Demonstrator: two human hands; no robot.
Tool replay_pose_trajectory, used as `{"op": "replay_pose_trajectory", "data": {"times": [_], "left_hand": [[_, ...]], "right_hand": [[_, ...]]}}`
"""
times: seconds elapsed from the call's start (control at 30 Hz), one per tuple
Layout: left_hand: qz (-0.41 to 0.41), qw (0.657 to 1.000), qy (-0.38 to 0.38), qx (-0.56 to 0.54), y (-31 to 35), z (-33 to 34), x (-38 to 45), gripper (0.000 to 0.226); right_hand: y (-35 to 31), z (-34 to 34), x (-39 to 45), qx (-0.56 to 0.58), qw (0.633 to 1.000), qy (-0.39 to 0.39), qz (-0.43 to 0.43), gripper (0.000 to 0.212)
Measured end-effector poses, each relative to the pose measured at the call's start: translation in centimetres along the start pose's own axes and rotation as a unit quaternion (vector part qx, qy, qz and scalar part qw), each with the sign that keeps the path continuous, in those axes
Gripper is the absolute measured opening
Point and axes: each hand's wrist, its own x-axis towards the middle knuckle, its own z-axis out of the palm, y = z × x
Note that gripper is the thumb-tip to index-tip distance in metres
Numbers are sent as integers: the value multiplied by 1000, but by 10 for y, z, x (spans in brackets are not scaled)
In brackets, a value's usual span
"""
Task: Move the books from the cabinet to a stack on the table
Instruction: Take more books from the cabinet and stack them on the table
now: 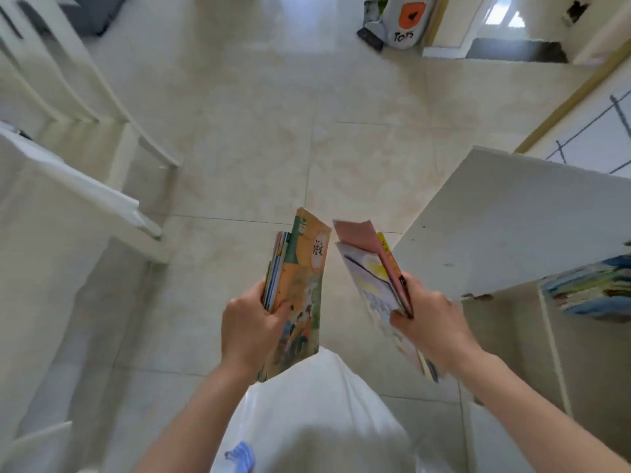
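Left hand gripping green-covered books, right hand gripping pink-covered books, bundles apart

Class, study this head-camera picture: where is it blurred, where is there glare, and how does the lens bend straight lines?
Head view: motion blur smears the white chairs at left and the books left in the cabinet; window glare shines on the floor tiles at top; the wide lens bows the cabinet top; the books in the left hand and right hand stay sharpest.

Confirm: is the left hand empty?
No, the left hand grips a bundle of books held above the floor.
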Motion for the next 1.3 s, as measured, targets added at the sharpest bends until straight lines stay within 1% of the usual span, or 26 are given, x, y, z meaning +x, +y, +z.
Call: {"op": "replay_pose_trajectory", "data": {"times": [0.1,0.2,0.27,0.33,0.47,0.6,0.73,0.9,1.07,1.13,1.3], "left_hand": [[-58,997,44,-20,-26,-22,-19,15],[-98,991,88,-28,-55,-49,-37,20],[-122,985,119,-39,-71,-66,-46,22],[-169,971,158,-53,-101,-91,-61,21],[-243,946,207,-54,-159,-134,-86,23],[-292,919,256,-64,-222,-181,-113,22],[-350,884,305,-63,-273,-224,-133,23],[-388,844,362,-78,-319,-263,-144,21],[-428,808,393,-92,-352,-296,-136,13],[-432,798,407,-102,-365,-309,-128,12],[-436,768,456,-108,-383,-355,-98,10]], "right_hand": [[-35,10,12,6,998,-22,-56,48],[-77,32,23,-16,989,-58,-136,47],[-108,43,27,-39,981,-75,-172,48],[-151,64,28,-49,971,-96,-215,47],[-224,101,26,-61,954,-123,-268,41],[-300,144,20,-86,933,-152,-316,40],[-371,172,9,-111,912,-180,-353,41],[-447,191,6,-119,888,-197,-397,47],[-529,201,24,-126,864,-201,-444,46],[-560,201,33,-125,856,-203,-458,44],[-639,201,56,-120,825,-213,-510,41]]}}
